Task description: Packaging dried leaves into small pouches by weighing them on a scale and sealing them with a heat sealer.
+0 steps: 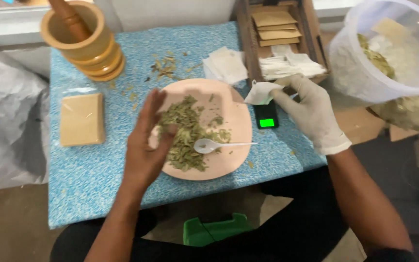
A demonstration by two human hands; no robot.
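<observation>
My left hand (146, 140) is bare and hovers over the left rim of a pink plate (241, 121), fingertips pinching at a heap of dried green leaves (185, 136). A white plastic spoon (219, 144) lies on the plate beside the leaves. My right hand (311, 114) wears a white glove and holds a small white paper sachet (260, 92) above a small black scale with a green lit display (266, 116). The sachet hangs at the plate's right edge.
A wooden mortar with pestle (81, 36) stands at the back left of the blue patterned table (88, 179). A tan packet (81, 119) lies left. White sachets (225, 65), a wooden box of envelopes (280, 39) and a clear plastic tub (389, 53) are behind and right.
</observation>
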